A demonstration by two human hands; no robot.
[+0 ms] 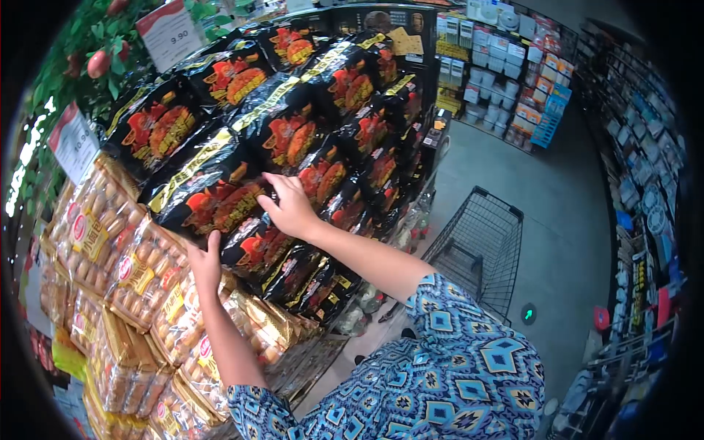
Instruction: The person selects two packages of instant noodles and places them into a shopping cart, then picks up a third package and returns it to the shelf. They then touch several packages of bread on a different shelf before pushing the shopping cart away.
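A glossy black snack bag [213, 194] with red and gold print lies tilted on the front of a stack of matching bags. My left hand [205, 268] grips its lower left edge, thumb up against the front; the other fingers are hidden. At its right end is my right hand [290, 205], fingers bent over the edge and thumb on the front. Just below and left of my left hand are clear packs of small bread rolls [136, 268] with gold trim. More black bags [290, 136] rise behind and to the right.
Price signs reading 9.90 [172, 34] and 10.90 [73, 143] stand at the left of the display, by leafy decoration with red fruit [98, 64]. An empty-looking shopping cart [477, 249] stands in the aisle on the right. Stocked shelves [499, 73] line the far side.
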